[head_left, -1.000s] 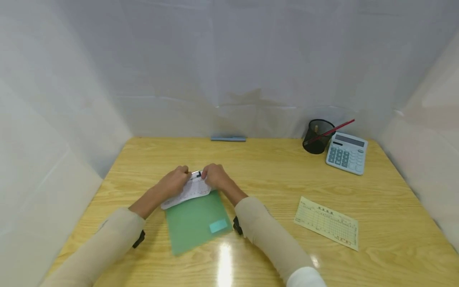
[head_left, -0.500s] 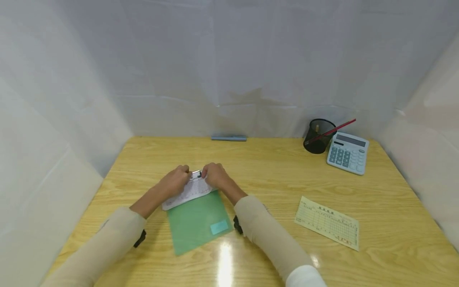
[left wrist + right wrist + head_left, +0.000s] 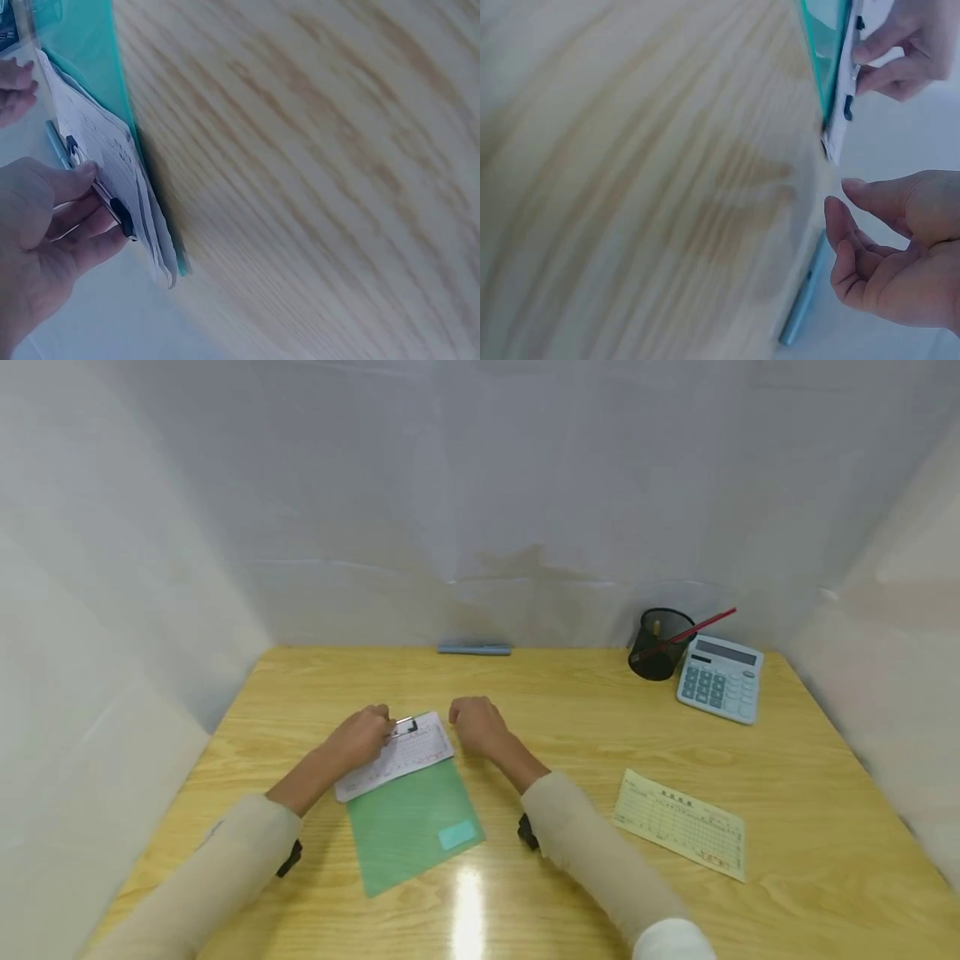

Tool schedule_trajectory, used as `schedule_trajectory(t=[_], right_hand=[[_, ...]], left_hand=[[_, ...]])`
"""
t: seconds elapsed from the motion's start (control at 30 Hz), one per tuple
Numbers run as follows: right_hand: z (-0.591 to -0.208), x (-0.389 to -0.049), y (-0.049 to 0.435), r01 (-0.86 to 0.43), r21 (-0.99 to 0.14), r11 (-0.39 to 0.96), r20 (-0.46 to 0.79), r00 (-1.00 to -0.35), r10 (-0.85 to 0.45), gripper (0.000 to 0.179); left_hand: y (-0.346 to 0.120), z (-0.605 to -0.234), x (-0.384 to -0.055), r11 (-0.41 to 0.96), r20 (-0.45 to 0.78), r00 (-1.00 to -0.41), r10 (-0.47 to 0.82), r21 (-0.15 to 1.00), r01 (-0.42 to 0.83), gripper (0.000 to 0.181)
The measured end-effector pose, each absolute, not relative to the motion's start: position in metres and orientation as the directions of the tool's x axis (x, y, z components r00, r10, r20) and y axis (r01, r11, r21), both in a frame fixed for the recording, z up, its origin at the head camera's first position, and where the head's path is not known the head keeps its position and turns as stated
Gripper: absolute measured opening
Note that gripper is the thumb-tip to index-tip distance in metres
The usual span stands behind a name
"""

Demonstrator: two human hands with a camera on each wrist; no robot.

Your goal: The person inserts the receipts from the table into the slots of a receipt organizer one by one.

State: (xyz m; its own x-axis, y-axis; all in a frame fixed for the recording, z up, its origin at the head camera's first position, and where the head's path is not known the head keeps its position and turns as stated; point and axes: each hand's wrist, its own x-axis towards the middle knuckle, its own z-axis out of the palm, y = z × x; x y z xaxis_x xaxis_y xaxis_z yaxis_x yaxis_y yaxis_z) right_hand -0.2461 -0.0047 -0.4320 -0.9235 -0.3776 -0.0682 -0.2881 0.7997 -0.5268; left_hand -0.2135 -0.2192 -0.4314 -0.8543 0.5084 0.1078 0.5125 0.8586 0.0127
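Note:
A green translucent file folder [image 3: 412, 827] lies on the table with a light blue label near its lower right corner. White printed slips [image 3: 422, 745] sit on its upper part, at a metal clip [image 3: 405, 727] with black ends. My left hand [image 3: 360, 737] pinches this clip; in the left wrist view the thumb [image 3: 79, 176] lies on it and the other fingers are beneath. Just right of the slips is my right hand [image 3: 480, 724], apart from them. Its fingers [image 3: 847, 262] are loosely curled and hold nothing in the right wrist view.
A yellow printed slip [image 3: 678, 822] lies on the right of the table. Behind it stand a black mesh pen cup [image 3: 654, 656] with a red pencil [image 3: 693, 630] and a light blue calculator [image 3: 720, 681]. A blue pen [image 3: 474, 650] lies along the back edge.
My right hand has let go of the clip and slips and moved right, uncovering the slips' right end. The left hand stays at the clip.

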Motion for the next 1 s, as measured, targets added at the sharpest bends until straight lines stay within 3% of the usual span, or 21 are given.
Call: schedule_trajectory(t=[0.17, 0.47, 0.67, 1.0], right_hand=[[-0.431, -0.239, 0.03, -0.321, -0.532, 0.784, -0.028, -0.918, -0.395, 0.012], [-0.435, -0.21, 0.147, -0.371, -0.548, 0.749, 0.059, -0.911, -0.409, 0.016], [-0.425, -0.19, 0.212, -0.32, -0.581, 0.748, -0.009, -0.917, -0.399, 0.019], [-0.419, -0.151, 0.269, -0.254, -0.554, 0.793, -0.077, -0.933, -0.352, 0.023]], left_hand=[[-0.222, -0.433, -0.217, 0.869, 0.071, -0.87, 0.489, 0.054, 0.492, 0.018], [-0.224, -0.432, -0.218, 0.871, 0.065, -0.873, 0.483, 0.063, 0.487, 0.019], [-0.225, -0.429, -0.218, 0.885, 0.037, -0.888, 0.458, 0.074, 0.459, 0.024], [-0.225, -0.432, -0.22, 0.881, 0.026, -0.885, 0.464, 0.085, 0.465, 0.024]])
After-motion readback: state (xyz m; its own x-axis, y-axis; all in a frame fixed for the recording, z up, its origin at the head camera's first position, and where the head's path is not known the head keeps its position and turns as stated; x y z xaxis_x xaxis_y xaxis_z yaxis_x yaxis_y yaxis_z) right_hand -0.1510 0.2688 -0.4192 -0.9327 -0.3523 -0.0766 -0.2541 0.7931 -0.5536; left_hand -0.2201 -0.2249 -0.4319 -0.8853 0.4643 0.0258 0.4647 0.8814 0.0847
